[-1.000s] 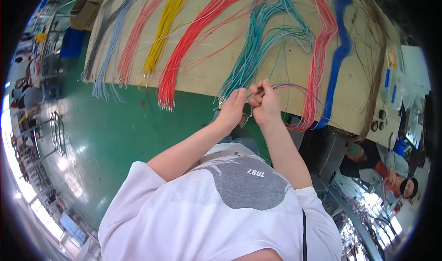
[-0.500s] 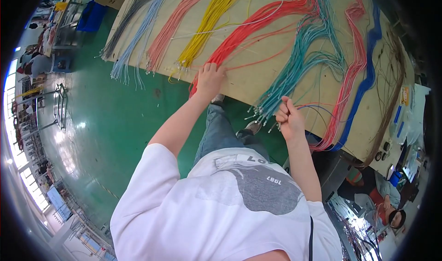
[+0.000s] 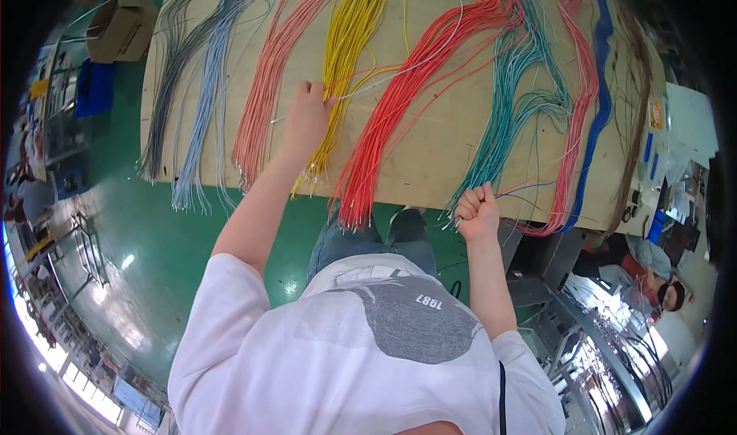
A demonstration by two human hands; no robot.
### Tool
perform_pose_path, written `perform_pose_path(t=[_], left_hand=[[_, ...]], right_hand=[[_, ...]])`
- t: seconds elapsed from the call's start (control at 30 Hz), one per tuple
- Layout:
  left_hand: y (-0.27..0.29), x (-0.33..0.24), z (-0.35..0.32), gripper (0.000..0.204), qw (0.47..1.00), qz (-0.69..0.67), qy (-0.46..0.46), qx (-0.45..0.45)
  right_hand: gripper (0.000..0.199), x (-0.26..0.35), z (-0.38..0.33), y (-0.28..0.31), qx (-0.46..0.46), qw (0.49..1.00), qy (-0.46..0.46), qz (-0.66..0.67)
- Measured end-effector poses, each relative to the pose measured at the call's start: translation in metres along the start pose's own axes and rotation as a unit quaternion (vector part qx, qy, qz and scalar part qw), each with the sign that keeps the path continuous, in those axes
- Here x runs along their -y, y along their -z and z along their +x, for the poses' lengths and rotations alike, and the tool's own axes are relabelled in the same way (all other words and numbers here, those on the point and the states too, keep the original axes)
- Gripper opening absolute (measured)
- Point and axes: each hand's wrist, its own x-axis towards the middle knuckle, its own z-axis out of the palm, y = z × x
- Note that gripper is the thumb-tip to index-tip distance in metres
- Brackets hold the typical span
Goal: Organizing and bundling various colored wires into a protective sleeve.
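Several long bundles of coloured wires lie fanned out on a wooden table. My left hand (image 3: 307,122) is over the left edge of the yellow wires (image 3: 361,21), its fingers curled and their tips at the bundle, beside the end of a loose white wire (image 3: 384,80). What they pinch is hidden. Closed in a fist, my right hand (image 3: 478,211) holds a few thin wires (image 3: 530,186), blue and red among them, that run off to the right. It sits at the lower ends of the teal wires (image 3: 491,140). Between my hands lie the red wires (image 3: 411,82), their tips over the table edge.
Salmon wires (image 3: 269,90), light blue wires (image 3: 207,120) and grey wires (image 3: 163,90) lie leftward. Pink wires (image 3: 587,90), a blue bundle (image 3: 603,74) and brown wires (image 3: 639,136) lie rightward. A cardboard box (image 3: 121,27) stands far left. Another person (image 3: 649,278) is at the lower right.
My left hand has left the lower end of the red wires and moved left to the yellow ones. My right hand stays closed by the teal ends. The view has shifted.
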Motion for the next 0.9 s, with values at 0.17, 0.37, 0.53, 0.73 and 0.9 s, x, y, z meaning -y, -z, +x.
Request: perform_pose_path(t=[0.17,0.37,0.53,0.73,0.9], left_hand=[[-0.014,0.034,0.000,0.015,0.988,0.047,-0.020,0.147],[0.014,0.014,0.014,0.016,0.978,0.048,0.041,0.197],[-0.002,0.026,0.000,0.018,0.971,0.139,-0.030,0.193],[0.020,0.019,0.008,0.019,0.978,0.057,0.043,0.194],[0.039,-0.071,-0.043,0.018,0.925,-0.029,-0.025,0.377]], right_hand=[[0.039,-0.007,-0.003,-0.018,-0.005,1.000,-0.001,-0.020],[0.038,-0.065,-0.030,-0.027,-0.068,0.990,-0.012,-0.125],[0.036,-0.089,-0.034,-0.033,0.000,0.974,-0.100,-0.201],[0.034,-0.090,-0.017,-0.070,0.011,0.984,-0.064,-0.166],[0.032,-0.100,-0.004,-0.082,0.026,0.981,-0.051,-0.186]])
